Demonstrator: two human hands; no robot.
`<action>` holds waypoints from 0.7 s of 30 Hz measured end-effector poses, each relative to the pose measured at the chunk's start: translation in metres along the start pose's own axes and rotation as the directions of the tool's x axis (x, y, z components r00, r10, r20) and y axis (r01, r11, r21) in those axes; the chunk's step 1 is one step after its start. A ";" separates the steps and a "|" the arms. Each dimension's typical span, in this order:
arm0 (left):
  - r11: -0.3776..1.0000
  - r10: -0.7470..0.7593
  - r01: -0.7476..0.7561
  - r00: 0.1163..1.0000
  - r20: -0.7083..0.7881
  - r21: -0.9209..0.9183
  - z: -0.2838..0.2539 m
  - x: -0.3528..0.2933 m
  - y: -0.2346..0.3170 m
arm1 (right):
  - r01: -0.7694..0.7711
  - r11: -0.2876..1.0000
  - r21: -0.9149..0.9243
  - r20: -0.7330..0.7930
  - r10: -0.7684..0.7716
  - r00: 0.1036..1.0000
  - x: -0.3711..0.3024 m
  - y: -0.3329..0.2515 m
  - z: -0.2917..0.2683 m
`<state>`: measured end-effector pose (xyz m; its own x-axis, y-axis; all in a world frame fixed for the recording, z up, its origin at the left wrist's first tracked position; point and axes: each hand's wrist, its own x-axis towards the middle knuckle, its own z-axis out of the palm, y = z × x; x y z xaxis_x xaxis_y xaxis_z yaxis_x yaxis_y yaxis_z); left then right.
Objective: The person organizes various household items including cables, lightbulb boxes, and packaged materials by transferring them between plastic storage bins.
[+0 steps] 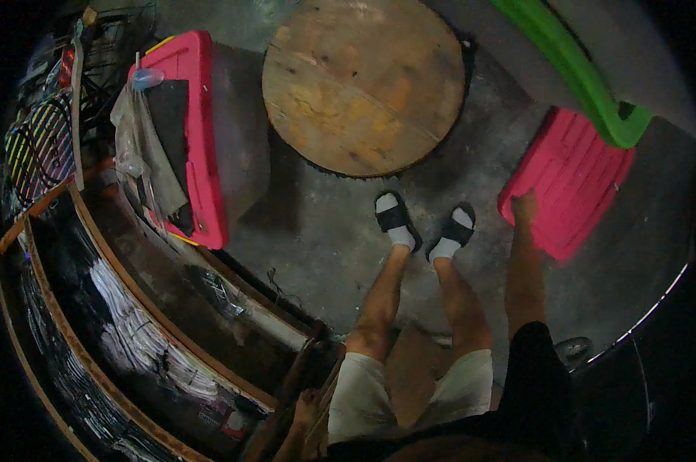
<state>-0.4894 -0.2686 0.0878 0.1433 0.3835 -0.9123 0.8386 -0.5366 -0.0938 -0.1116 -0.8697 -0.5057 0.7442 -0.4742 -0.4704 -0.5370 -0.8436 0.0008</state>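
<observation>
My right hand (pixel 524 207) is closed at the near left edge of a ridged pink lid (pixel 575 181), to the right of my feet. The lid lies tilted below a green-rimmed grey bin. My left hand (pixel 306 406) is low in the picture, beside the wooden edge (pixel 282 385) of the shelving at my left. It is dark there, and its fingers are too dim to make out.
A round wooden top (pixel 363 85) stands ahead of my feet. To its left is a clear bin with a pink rim (pixel 201 138) and a grey cloth (pixel 151 146) over it. Wooden shelving with stacked white sheets (pixel 144 331) curves along the left. A green rim (pixel 586 73) crosses the upper right.
</observation>
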 end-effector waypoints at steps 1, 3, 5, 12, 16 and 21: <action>0.994 0.106 -0.106 0.994 -0.004 0.028 -0.003 0.002 0.004 | 0.194 0.979 0.068 -0.117 -0.185 0.976 -0.013 0.005 -0.006; 0.962 0.204 -0.201 0.979 -0.005 -0.185 0.012 0.042 0.018 | 0.572 0.820 -0.010 -0.407 -0.526 0.747 0.010 0.050 -0.071; 0.932 0.057 -0.057 0.998 -0.011 -0.357 -0.018 0.024 0.017 | 0.268 0.882 0.389 0.087 -0.325 0.942 -0.090 0.046 -0.073; 0.802 0.286 -0.344 0.939 -0.191 -0.489 -0.125 0.069 0.077 | 0.614 0.752 0.241 -0.158 -0.594 0.789 -0.238 -0.024 -0.335; 0.762 0.267 -0.351 0.936 -0.230 -0.544 -0.195 0.034 0.179 | 0.163 0.632 0.758 -0.110 -0.122 0.986 -0.249 -0.040 -0.500; 0.523 0.629 -0.818 0.560 -0.540 -0.239 -0.301 0.033 0.265 | 0.574 0.605 0.552 -0.676 -0.079 0.733 -0.303 -0.156 -0.785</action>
<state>-0.1040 -0.1724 0.1527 0.8913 0.2828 -0.3543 0.4468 -0.4149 0.7926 0.0587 -0.7919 0.3289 0.8565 -0.4507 0.2517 -0.1164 -0.6436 -0.7564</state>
